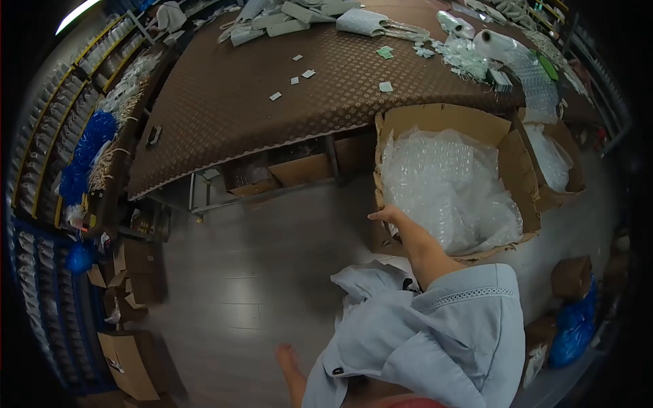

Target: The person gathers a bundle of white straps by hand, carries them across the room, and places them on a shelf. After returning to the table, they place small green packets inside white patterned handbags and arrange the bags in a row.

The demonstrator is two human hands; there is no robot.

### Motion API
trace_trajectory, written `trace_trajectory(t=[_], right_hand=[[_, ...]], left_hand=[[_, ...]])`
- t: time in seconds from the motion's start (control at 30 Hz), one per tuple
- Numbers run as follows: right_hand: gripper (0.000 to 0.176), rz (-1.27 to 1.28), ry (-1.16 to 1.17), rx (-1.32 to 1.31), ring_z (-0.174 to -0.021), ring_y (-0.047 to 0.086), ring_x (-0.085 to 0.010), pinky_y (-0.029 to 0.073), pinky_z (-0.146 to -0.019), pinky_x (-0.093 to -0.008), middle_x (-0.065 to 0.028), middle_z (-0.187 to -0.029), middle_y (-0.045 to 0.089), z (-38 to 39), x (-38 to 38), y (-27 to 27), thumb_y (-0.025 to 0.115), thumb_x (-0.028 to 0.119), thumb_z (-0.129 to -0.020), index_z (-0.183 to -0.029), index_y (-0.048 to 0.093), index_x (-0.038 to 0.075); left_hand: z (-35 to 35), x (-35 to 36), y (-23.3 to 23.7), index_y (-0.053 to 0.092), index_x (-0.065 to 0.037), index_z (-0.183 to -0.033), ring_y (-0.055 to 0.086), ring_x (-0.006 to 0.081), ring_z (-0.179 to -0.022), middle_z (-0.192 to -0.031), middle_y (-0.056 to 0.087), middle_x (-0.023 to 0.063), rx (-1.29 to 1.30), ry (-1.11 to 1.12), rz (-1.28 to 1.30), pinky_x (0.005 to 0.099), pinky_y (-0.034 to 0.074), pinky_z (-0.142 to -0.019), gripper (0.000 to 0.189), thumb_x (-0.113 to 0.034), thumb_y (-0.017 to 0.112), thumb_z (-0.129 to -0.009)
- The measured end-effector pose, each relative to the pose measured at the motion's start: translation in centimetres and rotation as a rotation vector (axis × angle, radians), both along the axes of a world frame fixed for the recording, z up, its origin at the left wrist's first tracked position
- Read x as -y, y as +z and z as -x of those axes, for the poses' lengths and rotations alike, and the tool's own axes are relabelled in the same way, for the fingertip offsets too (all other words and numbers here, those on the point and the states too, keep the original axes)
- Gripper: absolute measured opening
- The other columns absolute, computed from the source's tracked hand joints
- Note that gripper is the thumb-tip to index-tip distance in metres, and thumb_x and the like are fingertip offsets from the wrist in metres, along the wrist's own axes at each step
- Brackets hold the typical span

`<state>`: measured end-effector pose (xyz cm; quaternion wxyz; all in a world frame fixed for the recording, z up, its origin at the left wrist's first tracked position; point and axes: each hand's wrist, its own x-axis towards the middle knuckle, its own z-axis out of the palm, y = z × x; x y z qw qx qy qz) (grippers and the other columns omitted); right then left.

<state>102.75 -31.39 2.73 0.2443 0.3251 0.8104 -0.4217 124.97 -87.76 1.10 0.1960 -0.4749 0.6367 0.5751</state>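
My right hand (389, 215) is at the near left edge of a large cardboard box (449, 115), its thumb pointing left and its other fingers largely hidden over the rim. Clear bubble wrap (442, 183) fills that box. Low at the bottom centre, my left hand (286, 355) hangs over the grey floor, away from any object; its fingers are small and blurred. A light blue shirt with dark buttons covers my body between the two arms.
A brown patterned table (272, 88) carries pouches, small cards and bubble wrap rolls (496, 46). Shelves and cartons (129, 360) line the left. A smaller box (564, 194) and a blue bag (571, 333) are at the right. A person (169, 17) is far back left.
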Motion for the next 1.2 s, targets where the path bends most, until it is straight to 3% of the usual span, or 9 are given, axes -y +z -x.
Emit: trace_trajectory(t=[0.1, 0.3, 0.53, 0.8, 0.93, 0.97, 1.03, 1.1, 1.2], right_hand=[[0.049, -0.16, -0.138, -0.035, -0.093, 0.06, -0.0316, 0.046, -0.08, -0.0384, -0.0187, -0.096, 0.063, 0.1, 1.8, 1.5, 0.067, 0.038, -0.069, -0.1, 0.062, 0.001], [0.027, -0.409, -0.173, 0.002, -0.091, 0.059, -0.0356, 0.047, -0.078, -0.042, -0.02, -0.095, 0.062, -0.9, 3.4, -0.6, 0.051, 0.017, -0.074, -0.094, 0.063, 0.004], [0.022, -0.499, -0.222, 0.053, -0.083, 0.062, -0.033, 0.048, -0.072, -0.0435, -0.0148, -0.086, 0.064, -7.0, 7.6, 0.9, 0.051, 0.013, -0.074, -0.091, 0.064, 0.01], [0.018, -0.541, -0.507, 0.197, -0.077, 0.063, -0.0266, 0.047, -0.064, -0.0395, -0.0082, -0.081, 0.065, -14.1, 12.2, 0.2, 0.055, 0.018, -0.073, -0.088, 0.064, 0.019], [0.021, -0.47, -0.519, 0.269, -0.076, 0.063, -0.0258, 0.046, -0.061, -0.0397, -0.0063, -0.078, 0.065, -13.4, 13.9, 2.8, 0.052, 0.02, -0.075, -0.093, 0.063, 0.021], [0.024, -0.465, -0.486, 0.276, -0.075, 0.063, -0.026, 0.046, -0.06, -0.0399, -0.0065, -0.078, 0.064, -13.6, 14.1, 3.3, 0.049, 0.022, -0.077, -0.098, 0.062, 0.022], [0.021, -0.479, -0.568, 0.299, -0.076, 0.063, -0.0249, 0.046, -0.061, -0.0392, -0.0049, -0.077, 0.064, -13.0, 14.9, 3.9, 0.051, 0.022, -0.076, -0.093, 0.063, 0.022], [0.017, -0.47, -0.623, 0.311, -0.077, 0.063, -0.0237, 0.046, -0.063, -0.0386, -0.0033, -0.077, 0.064, -10.8, 15.9, 4.5, 0.053, 0.021, -0.075, -0.088, 0.064, 0.021], [0.019, -0.379, -0.791, 0.316, -0.08, 0.062, -0.0233, 0.046, -0.064, -0.0378, -0.0033, -0.081, 0.064, -9.7, 17.0, 7.7, 0.053, 0.019, -0.075, -0.091, 0.064, 0.021]], left_hand=[[9.1, 1.7, 1.9, 0.052, -0.009, -0.099, 0.054, 0.023, -0.081, -0.09, 0.054, 0.0068, -0.097, -0.087, 0.09, 0.0352, 0.042, -0.056, 0.024, -0.021, 0.051, -0.078], [22.3, -1.6, 0.9, 0.05, -0.011, -0.105, 0.052, 0.0183, -0.072, -0.085, 0.052, 0.0035, 0.028, -0.309, -0.056, 0.0313, 0.041, -0.052, 0.028, -0.017, 0.052, -0.078], [37.0, -16.3, 1.3, 0.055, -0.009, -0.107, 0.052, 0.0119, -0.07, -0.083, 0.055, 0.0007, -0.006, -1.033, -0.146, 0.0277, 0.043, -0.053, 0.033, -0.027, 0.06, -0.08], [49.8, -41.4, 7.4, 0.038, -0.013, -0.129, 0.039, 0.0268, -0.116, -0.128, 0.04, 0.0067, -0.151, -1.722, -0.116, 0.0419, 0.048, -0.072, 0.069, -0.054, 0.058, -0.077], [51.1, -53.3, 8.4, 0.025, -0.012, -0.136, 0.037, 0.0309, -0.119, -0.135, 0.032, 0.0088, -0.19, -1.929, -0.034, 0.0448, 0.047, -0.073, 0.084, -0.058, 0.059, -0.073], [50.1, -55.4, 9.7, 0.028, -0.01, -0.134, 0.041, 0.0308, -0.115, -0.133, 0.035, 0.0099, -0.139, -1.971, -0.012, 0.0432, 0.048, -0.074, 0.08, -0.049, 0.063, -0.074], [52.1, -59.9, 2.3, 0.033, -0.008, -0.132, 0.048, 0.0292, -0.107, -0.124, 0.044, 0.0099, -0.061, -2.018, -0.432, 0.0423, 0.047, -0.079, 0.071, -0.035, 0.066, -0.075], [50.2, -62.1, 1.6, 0.037, -0.007, -0.129, 0.052, 0.0263, -0.1, -0.115, 0.051, 0.0088, -0.096, -2.026, -0.194, 0.0409, 0.046, -0.082, 0.06, -0.021, 0.064, -0.077], [50.6, -64.7, 1.9, 0.04, -0.006, -0.126, 0.054, 0.0248, -0.097, -0.112, 0.053, 0.0078, 0.04, -2.1, -0.233, 0.0394, 0.045, -0.082, 0.05, -0.015, 0.059, -0.08]])
